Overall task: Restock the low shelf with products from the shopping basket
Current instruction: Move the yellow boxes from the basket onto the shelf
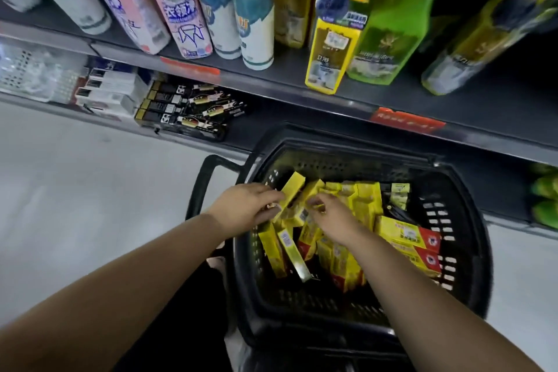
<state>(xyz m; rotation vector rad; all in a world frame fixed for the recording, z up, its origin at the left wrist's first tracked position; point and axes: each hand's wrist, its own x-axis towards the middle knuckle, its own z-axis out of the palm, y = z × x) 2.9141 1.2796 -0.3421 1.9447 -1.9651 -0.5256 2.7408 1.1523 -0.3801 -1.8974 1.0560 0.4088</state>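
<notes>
Currently, from the head camera, I am at the picking step: both hands are down inside the black shopping basket (pixel 453 181), among loose yellow boxes (pixel 356 263). My left hand (pixel 250 205) grips one slim yellow box (pixel 293 187), tilted upward. My right hand (pixel 329 217) sits just beside it, fingers curled over the pile; I cannot tell whether it holds anything. Next, I judge, the box needs lifting clear and carrying to the low shelf (pixel 271 119) beyond the basket, beside the black cartons (pixel 181 112).

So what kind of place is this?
Most likely a shop aisle: shelves lined with bottles, red price tags on the shelf edge, and a black shopping basket full of yellow boxes.
</notes>
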